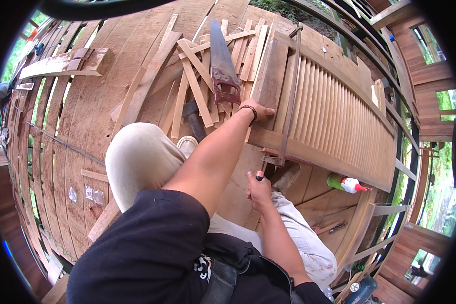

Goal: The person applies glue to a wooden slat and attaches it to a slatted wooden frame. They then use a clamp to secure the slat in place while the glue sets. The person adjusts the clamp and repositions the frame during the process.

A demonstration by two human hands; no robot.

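- Left hand [257, 109], just above centre of the frame, laid palm-down and flat on the frame of a slatted wooden shutter panel [334, 114]; fingers spread over the wood, nothing gripped; beaded bracelet [250, 110] at the wrist.
- Right hand [259, 190], just below centre, closed round a thin tool with a red-and-black handle [260, 175], tip pointed up at the panel's near corner; kind of tool too small to tell.
- Shutter panel stretching from centre to the right edge of the frame, lying flat on the plank floor [86, 131], slats running crosswise.
- Long metal bar clamp [290, 96] across the panel's left end, from upper centre down to a jaw at the near edge, just above the right hand.
- Handsaw [221, 63] in the upper centre, reddish handle toward the left hand, resting on a loose heap of thin wood strips [192, 86].
- Hammer [192, 119] left of centre, among the strips, near a bent knee in pale trousers [137, 157].
- Green glue bottle [343, 183] with white neck and red cap at right of centre, lying on the floor just below the panel's near edge, well apart from both hands.
- Short boards [61, 63] stacked at upper left.
- Blue-green power tool [359, 290] partly in view at the bottom right edge.
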